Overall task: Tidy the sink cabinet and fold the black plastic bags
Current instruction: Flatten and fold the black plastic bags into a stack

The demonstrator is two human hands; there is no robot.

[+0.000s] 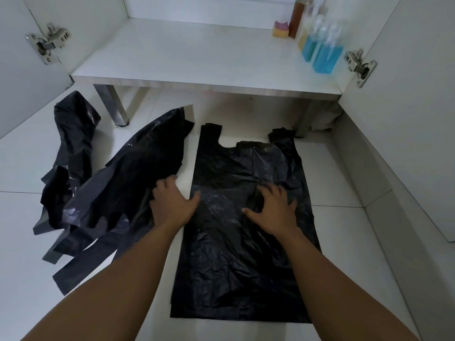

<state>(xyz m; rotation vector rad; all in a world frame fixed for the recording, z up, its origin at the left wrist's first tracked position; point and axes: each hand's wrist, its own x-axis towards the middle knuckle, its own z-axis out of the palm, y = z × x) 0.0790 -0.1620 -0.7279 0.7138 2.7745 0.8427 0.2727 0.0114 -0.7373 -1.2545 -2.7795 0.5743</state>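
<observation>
A black plastic bag lies spread flat on the white floor, handles pointing toward the cabinet. My right hand presses on its middle with fingers spread. My left hand lies flat at the bag's left edge, thumb on the bag and fingers reaching onto a second, crumpled black bag to the left. A third crumpled black bag lies further left.
The open sink cabinet's white shelf is ahead, on metal legs. At its right back stand blue liquid bottles, a brown bottle and a sponge. Open doors with hinges flank both sides.
</observation>
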